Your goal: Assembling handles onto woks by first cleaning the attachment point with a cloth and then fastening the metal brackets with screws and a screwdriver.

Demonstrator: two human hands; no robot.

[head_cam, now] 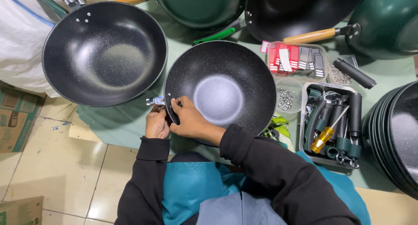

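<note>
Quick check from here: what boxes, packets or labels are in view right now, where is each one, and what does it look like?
Cardboard box: far left on the floor, brown with green print.
Second cardboard box: bottom-left corner, brown, partly cut off.
Clear tray of small packets: right of the black wok, rectangular; packets red, white and dark striped.
White sack: top left, under another wok.
No screens or signs visible.

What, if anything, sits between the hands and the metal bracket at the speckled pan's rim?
Nothing visible. The left hand touches the metal bracket outside the speckled pan, and the right hand has its fingers on the rim's rivets.
</note>
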